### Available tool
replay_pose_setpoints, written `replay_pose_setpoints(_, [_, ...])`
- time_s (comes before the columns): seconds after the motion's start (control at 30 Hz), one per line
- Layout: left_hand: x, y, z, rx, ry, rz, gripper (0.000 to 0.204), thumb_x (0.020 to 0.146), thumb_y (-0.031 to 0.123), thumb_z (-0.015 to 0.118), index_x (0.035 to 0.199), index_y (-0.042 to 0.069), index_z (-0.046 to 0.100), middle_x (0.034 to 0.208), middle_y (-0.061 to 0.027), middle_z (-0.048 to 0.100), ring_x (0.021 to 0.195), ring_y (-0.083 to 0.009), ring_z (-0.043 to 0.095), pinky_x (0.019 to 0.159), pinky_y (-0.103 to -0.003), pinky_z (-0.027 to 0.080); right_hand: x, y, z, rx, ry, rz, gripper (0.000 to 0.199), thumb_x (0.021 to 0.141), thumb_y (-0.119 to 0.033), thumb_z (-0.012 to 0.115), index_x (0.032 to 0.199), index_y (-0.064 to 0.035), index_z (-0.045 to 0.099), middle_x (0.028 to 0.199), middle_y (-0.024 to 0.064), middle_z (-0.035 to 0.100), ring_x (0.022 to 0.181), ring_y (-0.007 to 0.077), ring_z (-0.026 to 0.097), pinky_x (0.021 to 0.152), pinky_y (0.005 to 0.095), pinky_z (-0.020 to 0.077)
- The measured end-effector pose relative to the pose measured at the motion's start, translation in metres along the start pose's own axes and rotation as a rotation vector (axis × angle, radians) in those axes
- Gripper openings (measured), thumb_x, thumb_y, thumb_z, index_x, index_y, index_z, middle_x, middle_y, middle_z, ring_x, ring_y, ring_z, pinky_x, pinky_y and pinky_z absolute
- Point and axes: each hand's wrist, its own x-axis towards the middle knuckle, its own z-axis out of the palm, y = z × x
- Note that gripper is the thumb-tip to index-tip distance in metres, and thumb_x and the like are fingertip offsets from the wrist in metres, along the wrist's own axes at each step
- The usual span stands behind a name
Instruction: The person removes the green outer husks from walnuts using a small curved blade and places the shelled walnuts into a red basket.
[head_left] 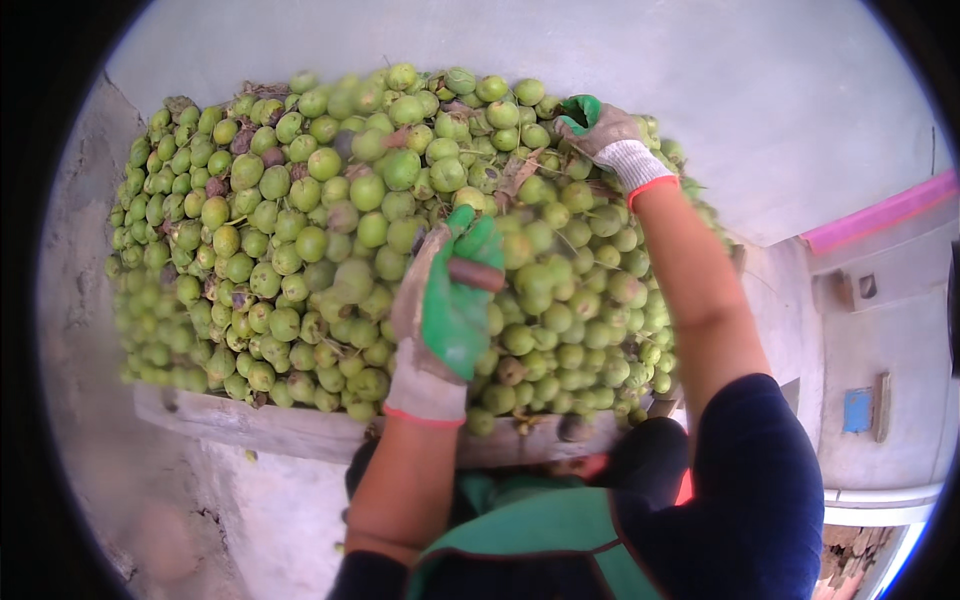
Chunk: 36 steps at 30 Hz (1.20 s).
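Observation:
A big heap of round green fruits point(285, 285), some with brown spots or darkened skins, lies in front of me. Over its middle is my left hand point(450, 300), in a grey-and-green work glove. Its fingers are closed around a short brown rod-like handle point(475, 274); the rest of that tool is hidden. My right hand point(600, 125), gloved the same way, reaches to the far right edge of the heap. Its fingers curl among the fruits, and what they grip, if anything, cannot be made out.
A low ledge point(250, 420) borders the heap's near side. Behind the fruits rises a pale wall point(480, 35), with a rough grey wall point(80, 230) on the left. Dry leaves point(515, 172) lie among the fruits. A pink strip point(880, 213) runs along the right.

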Motion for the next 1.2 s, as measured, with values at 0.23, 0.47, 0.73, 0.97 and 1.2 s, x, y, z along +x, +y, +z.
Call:
replay_pose_setpoints(0.23, [-0.004, 0.007, 0.003, 0.002, 0.068, 0.083, 0.038, 0.103, 0.025, 0.053, 0.121, -0.008, 0.062, 0.084, -0.0219, 0.068, 0.097, -0.0297, 0.065, 0.102, -0.045, 0.049, 0.008, -0.076, -0.019, -0.086, -0.247, 0.057, 0.076, 0.085, -0.067, 0.064, 0.135, -0.0098, 0.060, 0.137, 0.0153, 0.061, 0.127, 0.0307, 0.059, 0.107, 0.0428, 0.0493])
replay_pose_setpoints(0.47, [0.003, -0.003, 0.005, 0.156, 0.031, -0.046, 0.046, 0.104, 0.027, 0.055, 0.135, -0.007, 0.053, 0.118, -0.0208, 0.066, 0.107, -0.0304, 0.065, 0.101, -0.046, 0.052, -0.015, 0.018, 0.005, 0.650, 0.057, -0.002, 0.053, 0.084, -0.046, 0.077, 0.121, -0.0095, 0.064, 0.114, 0.0090, 0.073, 0.104, 0.0242, 0.070, 0.095, 0.0340, 0.0537])
replay_pose_setpoints(0.73, [-0.034, -0.045, 0.008, 0.135, -0.384, -0.514, 0.043, 0.107, 0.033, 0.051, 0.135, 0.002, 0.055, 0.110, -0.0052, 0.067, 0.090, -0.0163, 0.066, 0.077, -0.035, 0.060, -0.282, -0.020, -0.033, 0.563, 0.608, -0.662, 0.054, 0.080, -0.022, 0.086, 0.127, -0.0063, 0.064, 0.122, 0.0108, 0.070, 0.111, 0.0241, 0.068, 0.093, 0.0364, 0.0557])
replay_pose_setpoints(0.97, [-0.088, -0.083, 0.017, 0.462, -0.523, -0.415, 0.035, 0.104, 0.024, 0.054, 0.132, 0.003, 0.058, 0.123, -0.0054, 0.063, 0.101, -0.0148, 0.064, 0.086, -0.029, 0.055, -0.364, 0.011, 0.010, 1.205, 0.342, -0.375, 0.064, 0.091, -0.004, 0.073, 0.145, 0.0070, 0.040, 0.145, 0.0194, 0.053, 0.130, 0.0259, 0.055, 0.109, 0.0387, 0.0464])
replay_pose_setpoints(1.2, [-0.146, -0.107, 0.027, 0.148, -0.582, -0.709, 0.037, 0.107, 0.027, 0.049, 0.131, 0.001, 0.059, 0.119, -0.0061, 0.065, 0.104, -0.0165, 0.064, 0.090, -0.030, 0.053, -0.437, 0.027, 0.012, 1.385, 0.309, -0.337, 0.061, 0.094, -0.004, 0.069, 0.145, 0.0088, 0.040, 0.147, 0.0204, 0.049, 0.130, 0.0260, 0.055, 0.108, 0.0390, 0.0469])
